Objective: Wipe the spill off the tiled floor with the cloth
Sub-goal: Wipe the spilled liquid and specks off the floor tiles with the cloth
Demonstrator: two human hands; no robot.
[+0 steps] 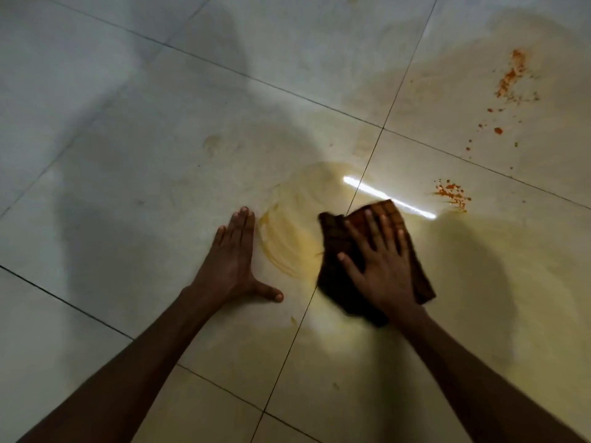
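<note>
A dark brown checked cloth lies flat on the pale tiled floor. My right hand presses down on it with fingers spread. Just left of the cloth is a yellowish smeared spill with curved wipe marks. My left hand rests flat on the tile beside that smear, fingers together, thumb out, holding nothing. Orange-red spatter sits beyond the cloth to the right, and a larger orange streak lies farther back on the right.
Dark grout lines cross the floor diagonally. A bright strip of reflected light lies just beyond the cloth. A yellow film covers the far right tiles. Shadows darken the left tiles.
</note>
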